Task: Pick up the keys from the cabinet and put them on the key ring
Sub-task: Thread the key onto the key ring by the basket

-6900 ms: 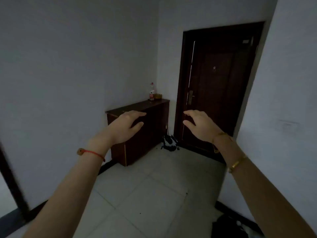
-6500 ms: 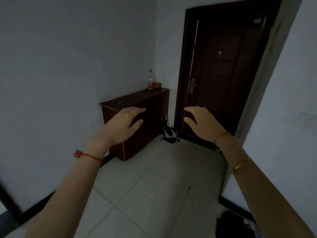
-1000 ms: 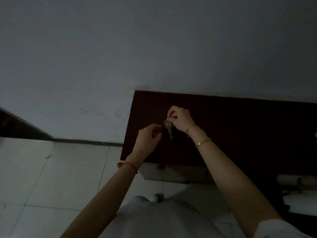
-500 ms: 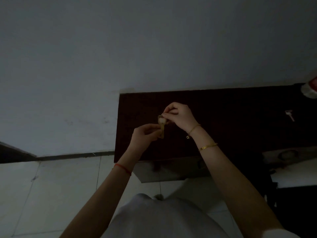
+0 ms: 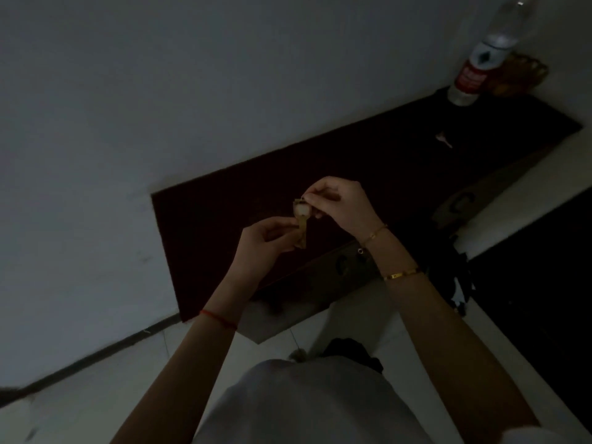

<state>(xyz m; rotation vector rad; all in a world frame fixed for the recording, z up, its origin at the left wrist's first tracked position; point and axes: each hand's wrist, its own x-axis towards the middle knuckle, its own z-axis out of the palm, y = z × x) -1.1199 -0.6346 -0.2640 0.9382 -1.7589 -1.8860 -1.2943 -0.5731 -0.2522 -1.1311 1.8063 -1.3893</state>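
dark brown cabinet (image 5: 368, 174), brass-yellow key (image 5: 301, 233), red-labelled clear bottle (image 5: 474, 68).

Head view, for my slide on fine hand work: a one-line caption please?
Both hands, left and right, pinch a brass key above the dark cabinet; another key lies there.

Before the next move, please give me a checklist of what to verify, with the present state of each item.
1. Left hand has a grip on the brass key: ok.
2. Right hand pinches the top end, at the ring: ok.
3. Key already threaded on the ring: cannot tell, too dark and small.
4. Second key on the cabinet, not picked up yet: not ok.
5. Path to that key free of the bottle: ok.
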